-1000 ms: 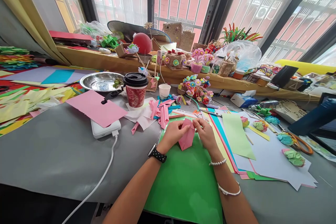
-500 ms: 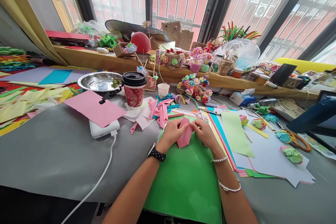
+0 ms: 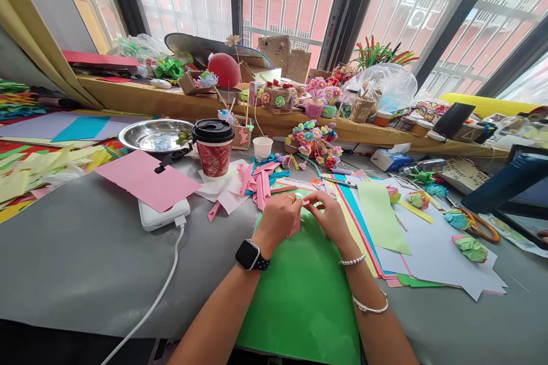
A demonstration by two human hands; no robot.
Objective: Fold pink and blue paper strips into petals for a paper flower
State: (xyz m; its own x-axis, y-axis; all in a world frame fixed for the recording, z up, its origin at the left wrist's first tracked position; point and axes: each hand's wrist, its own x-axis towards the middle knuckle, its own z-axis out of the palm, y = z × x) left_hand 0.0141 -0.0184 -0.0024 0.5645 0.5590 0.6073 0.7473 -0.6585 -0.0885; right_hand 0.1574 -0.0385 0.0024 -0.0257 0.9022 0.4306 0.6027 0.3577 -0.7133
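A folded piece of pink paper (image 3: 295, 229) is held just above the green board (image 3: 303, 296), mostly hidden behind my left hand (image 3: 279, 220). The fingers of that hand are closed round the paper, with the back of the hand turned up. My right hand (image 3: 329, 218) pinches a small pink end of it between thumb and forefinger, close to the left fingertips. Beyond my hands lie several folded pink paper pieces (image 3: 262, 187) on white tissue (image 3: 229, 188) and among blue strips.
A lidded red cup (image 3: 214, 157), a small white paper cup (image 3: 262, 148) and a steel bowl (image 3: 141, 136) stand at the back. Pink card (image 3: 148, 179) lies over a white charger (image 3: 160, 215) with a cable. Coloured sheets (image 3: 445, 256), scissors (image 3: 477, 222) and crumpled paper flowers (image 3: 470, 248) are at right.
My left hand has rolled over, so the watch face now shows and the pink paper is largely covered. The right fingers have shifted to a small end of the paper.
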